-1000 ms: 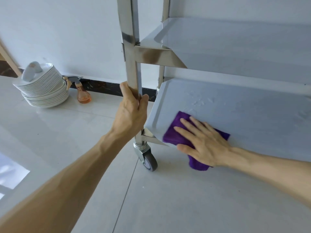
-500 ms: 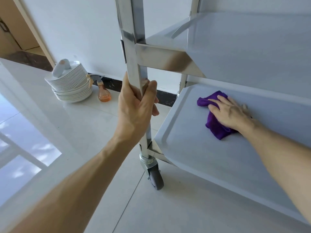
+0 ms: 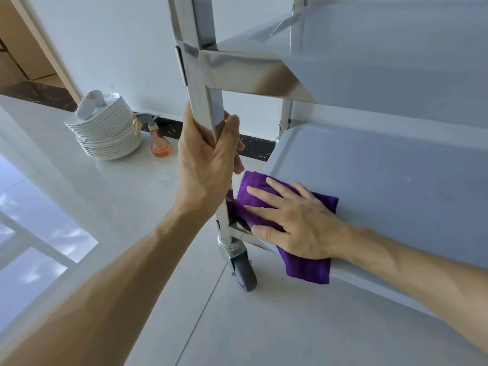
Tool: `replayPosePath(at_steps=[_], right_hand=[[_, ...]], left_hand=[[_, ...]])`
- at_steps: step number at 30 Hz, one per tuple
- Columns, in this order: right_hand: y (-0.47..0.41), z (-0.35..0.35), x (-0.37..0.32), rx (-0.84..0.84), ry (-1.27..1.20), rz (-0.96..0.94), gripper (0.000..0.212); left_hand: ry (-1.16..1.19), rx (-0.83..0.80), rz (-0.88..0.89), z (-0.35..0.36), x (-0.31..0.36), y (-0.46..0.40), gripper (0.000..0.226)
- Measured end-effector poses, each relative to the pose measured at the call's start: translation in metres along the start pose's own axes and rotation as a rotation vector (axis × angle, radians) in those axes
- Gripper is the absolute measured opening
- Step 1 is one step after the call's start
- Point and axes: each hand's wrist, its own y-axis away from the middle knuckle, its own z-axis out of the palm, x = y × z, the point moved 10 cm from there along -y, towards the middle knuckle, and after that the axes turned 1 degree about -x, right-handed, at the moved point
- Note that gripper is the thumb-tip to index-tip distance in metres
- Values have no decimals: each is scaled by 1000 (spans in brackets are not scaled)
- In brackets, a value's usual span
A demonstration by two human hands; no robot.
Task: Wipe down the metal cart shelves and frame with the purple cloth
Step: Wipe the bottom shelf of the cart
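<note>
hands first: right hand lies flat, fingers spread, pressing the purple cloth onto the lower shelf at its near corner; left hand is closed around the cart post. cloth hangs over the edge, so a hard stroke may drag it off. one cloth, two shelves in view, one caster, one plate stack, one spray bottle.

Two hands: left hand, right hand. One purple cloth. Two cart shelves visible: upper shelf, lower shelf. One caster wheel. One stack of white plates, plate count unclear. One spray bottle.
</note>
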Motion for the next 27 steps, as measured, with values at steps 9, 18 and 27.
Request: replayPosePath(at_steps=[9,18,27], right_hand=[[-18,-27,141,88,6,463,51],[-16,-31,177,113,31,682,54],[8,-27,154,81,36,515,57]], left_hand=[[-26,-39,-75,0,-5,-1,15],[-440,-67,210,-32,47,38,37],[-829,-140,378,17,50,69,14]])
